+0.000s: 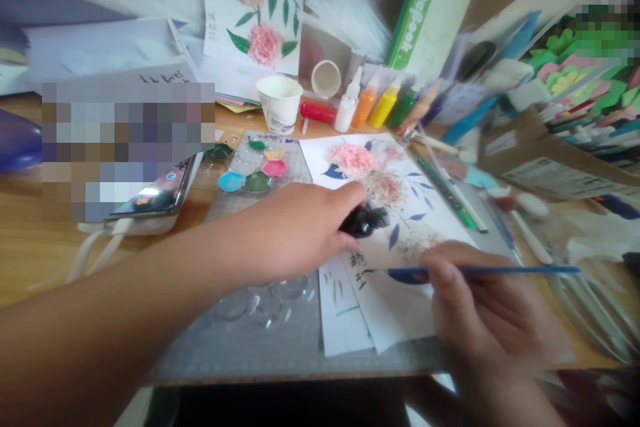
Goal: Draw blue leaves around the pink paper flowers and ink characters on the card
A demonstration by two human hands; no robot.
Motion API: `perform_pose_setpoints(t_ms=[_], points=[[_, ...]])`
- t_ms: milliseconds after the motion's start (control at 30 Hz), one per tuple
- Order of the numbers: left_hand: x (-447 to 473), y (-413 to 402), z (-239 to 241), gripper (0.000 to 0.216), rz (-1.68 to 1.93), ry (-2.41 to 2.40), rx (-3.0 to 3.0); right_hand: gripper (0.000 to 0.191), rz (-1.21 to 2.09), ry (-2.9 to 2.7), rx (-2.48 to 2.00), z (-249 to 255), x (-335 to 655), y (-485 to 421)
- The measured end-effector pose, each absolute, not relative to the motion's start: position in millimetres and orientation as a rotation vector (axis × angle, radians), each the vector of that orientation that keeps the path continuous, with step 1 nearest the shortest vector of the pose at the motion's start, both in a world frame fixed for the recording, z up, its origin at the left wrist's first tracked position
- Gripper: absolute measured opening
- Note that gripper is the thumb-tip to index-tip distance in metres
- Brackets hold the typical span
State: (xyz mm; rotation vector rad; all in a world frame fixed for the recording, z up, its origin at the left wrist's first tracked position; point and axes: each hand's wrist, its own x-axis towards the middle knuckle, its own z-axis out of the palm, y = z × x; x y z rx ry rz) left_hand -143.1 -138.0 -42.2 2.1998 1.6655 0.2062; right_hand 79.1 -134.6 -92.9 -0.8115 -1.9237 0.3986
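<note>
My left hand reaches across the grey mat and is closed around a small black object that rests on a painted sheet. The sheet shows pink flowers and blue leaves, with black written characters near its lower left. My right hand pinches a thin blue paintbrush, its dark tip touching the paper beside the characters. A second white sheet lies partly under the painting.
A paint palette with coloured wells sits behind my left hand. A paper cup, several paint bottles, a phone, loose brushes and a flower painting crowd the wooden desk.
</note>
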Motion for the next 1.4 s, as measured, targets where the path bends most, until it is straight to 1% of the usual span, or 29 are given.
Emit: perform_pose_setpoints(t_ms=[200,333,467,600,700,867,1033,1200,1400], points=[[-143,-140,-42,0.022,0.201,1.667,2.203,0.008,0.374,-1.806,-0.832,-94,75,-137],[-142,-138,-41,0.022,0.198,1.667,2.189,0.008,0.439,-1.896,-0.771,-87,72,-140],[-142,-138,-40,0.022,0.178,1.677,2.176,0.005,0.518,-1.822,-0.963,-80,68,-148],[-142,-139,-40,0.022,0.189,1.674,2.185,0.003,0.545,-1.851,-0.973,-78,65,-155],[-142,-139,-39,0.020,0.190,1.652,2.175,0.004,0.545,-1.803,-1.024,-79,66,-153],[-142,-138,-39,0.020,0.189,1.655,2.182,0.009,0.443,-1.853,-0.741,-85,73,-141],[-142,-139,-39,0.019,0.193,1.660,2.193,0.012,0.477,-1.899,-0.819,-88,75,-136],[-143,-139,-41,0.020,0.188,1.671,2.207,0.015,0.468,-1.885,-0.741,-90,73,-137],[-142,-139,-40,0.022,0.183,1.663,2.176,0.013,0.501,-1.871,-0.843,-81,69,-144]])
